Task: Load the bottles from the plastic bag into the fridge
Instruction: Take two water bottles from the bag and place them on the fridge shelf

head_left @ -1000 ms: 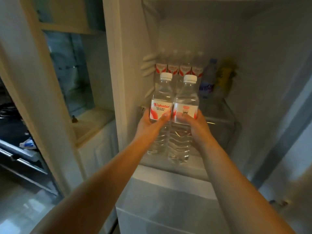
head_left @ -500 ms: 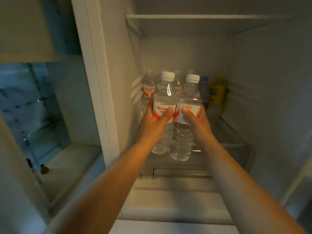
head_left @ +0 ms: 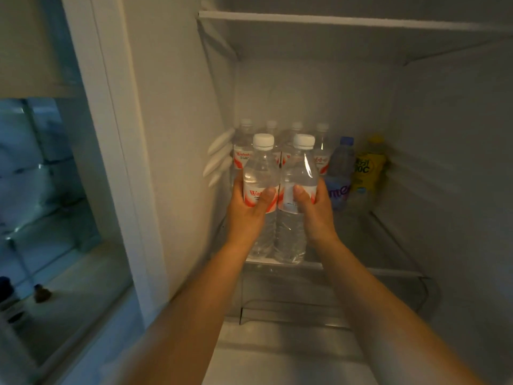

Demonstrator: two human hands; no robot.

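Two bare, sleeveless forearms [head_left: 388,315], ringless fingers [head_left: 268,194].

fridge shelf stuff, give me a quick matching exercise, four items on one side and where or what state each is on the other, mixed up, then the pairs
Things:
1. left-hand bottle
2. right-hand bottle
3. blue-capped bottle
4. yellow bottle

States:
A. farthest right at the back of the glass shelf
B. gripped by the left hand
C. standing between the red-labelled back row and the yellow one
D. gripped by the right hand

Pairs: 1-B, 2-D, 3-C, 4-A
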